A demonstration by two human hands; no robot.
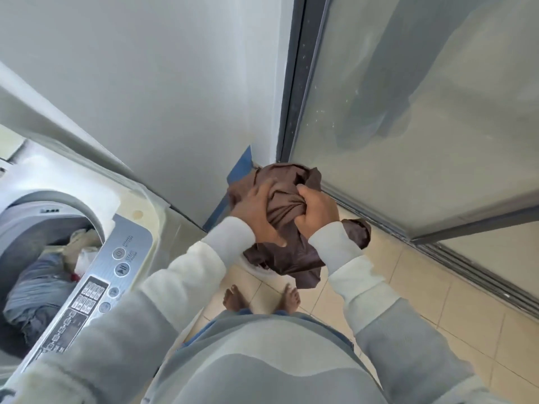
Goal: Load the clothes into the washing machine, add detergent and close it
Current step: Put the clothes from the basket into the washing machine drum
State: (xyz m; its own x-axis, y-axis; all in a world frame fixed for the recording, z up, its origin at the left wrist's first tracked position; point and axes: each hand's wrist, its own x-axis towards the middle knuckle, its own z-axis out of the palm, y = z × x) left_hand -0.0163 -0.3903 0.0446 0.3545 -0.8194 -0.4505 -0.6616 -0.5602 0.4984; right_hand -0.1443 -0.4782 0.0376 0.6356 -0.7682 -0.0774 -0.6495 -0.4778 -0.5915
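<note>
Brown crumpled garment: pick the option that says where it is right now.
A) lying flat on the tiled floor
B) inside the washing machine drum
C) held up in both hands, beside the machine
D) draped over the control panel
C: the left hand and the right hand both grip the brown crumpled garment, off to the right of the open white top-loading washing machine, whose drum holds only grey-blue clothes.

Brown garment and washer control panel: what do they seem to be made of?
Brown garment: thin woven fabric, perhaps a satin-like synthetic; it shows a faint sheen and fine sharp creases. Washer control panel: looks like brushed metal or metal-look plastic; silver with fine lines.
</note>
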